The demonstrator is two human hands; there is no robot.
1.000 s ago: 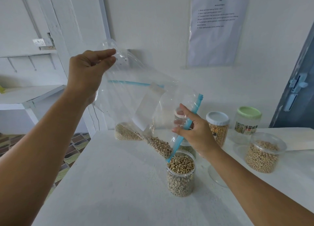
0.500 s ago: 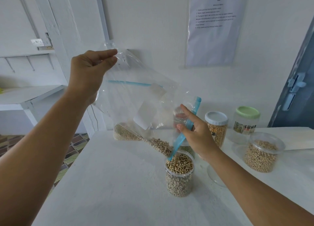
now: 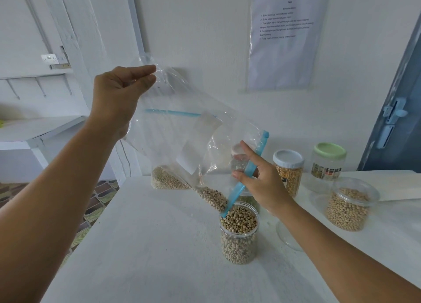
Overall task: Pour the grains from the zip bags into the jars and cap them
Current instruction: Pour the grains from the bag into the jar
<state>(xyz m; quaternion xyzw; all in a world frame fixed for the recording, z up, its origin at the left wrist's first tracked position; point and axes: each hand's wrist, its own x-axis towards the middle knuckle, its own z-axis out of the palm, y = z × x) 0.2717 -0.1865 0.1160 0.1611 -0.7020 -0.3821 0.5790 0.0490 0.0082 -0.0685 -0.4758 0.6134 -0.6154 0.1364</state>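
Note:
I hold a clear zip bag (image 3: 173,141) tilted over an open jar (image 3: 239,236) of pale beans near the middle of the table. My left hand (image 3: 118,93) pinches the bag's raised bottom corner. My right hand (image 3: 262,182) pinches the blue zip strip (image 3: 252,166) at the bag's mouth, just above the jar's rim. A small heap of beans (image 3: 211,197) sits in the bag's low corner at the jar opening. The jar is nearly full and has no cap on.
White table (image 3: 148,257). Behind stand a white-capped jar of yellow grain (image 3: 288,170), a green-capped jar (image 3: 328,163), an open wide jar of beans (image 3: 350,204), a clear lid (image 3: 287,236) lying flat, and another bag of small grain (image 3: 166,179).
The heap of beans in the bag has slid lower toward the jar mouth. Both hands keep their hold on the bag with little movement.

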